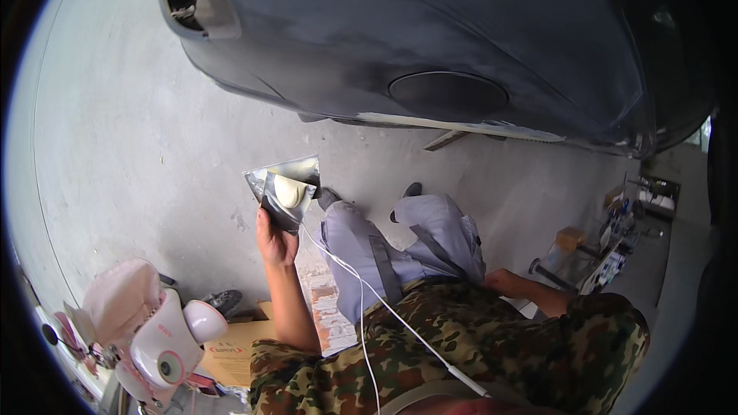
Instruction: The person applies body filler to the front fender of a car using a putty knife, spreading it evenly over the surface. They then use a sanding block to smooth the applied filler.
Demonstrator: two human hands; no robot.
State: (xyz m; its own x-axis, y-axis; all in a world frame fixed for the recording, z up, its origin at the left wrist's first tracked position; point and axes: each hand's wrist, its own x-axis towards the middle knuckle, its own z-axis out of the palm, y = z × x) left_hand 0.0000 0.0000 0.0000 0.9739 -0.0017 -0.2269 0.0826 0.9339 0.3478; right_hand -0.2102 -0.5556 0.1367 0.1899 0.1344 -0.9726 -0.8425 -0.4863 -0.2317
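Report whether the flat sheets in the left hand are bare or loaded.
Loaded: a pale, paste-like mound lies on the flat sheets, which the left hand grips by the near edge.

Your left hand [278, 244] is held out in front, on the left, closed in a grip with one digit pointing away from you. Your bare left forearm [294, 303] runs from near to far up to it. Your right arm [547, 296] bends inward from the right, its hand [501, 283] beside your right thigh [450, 234], fingers partly hidden.
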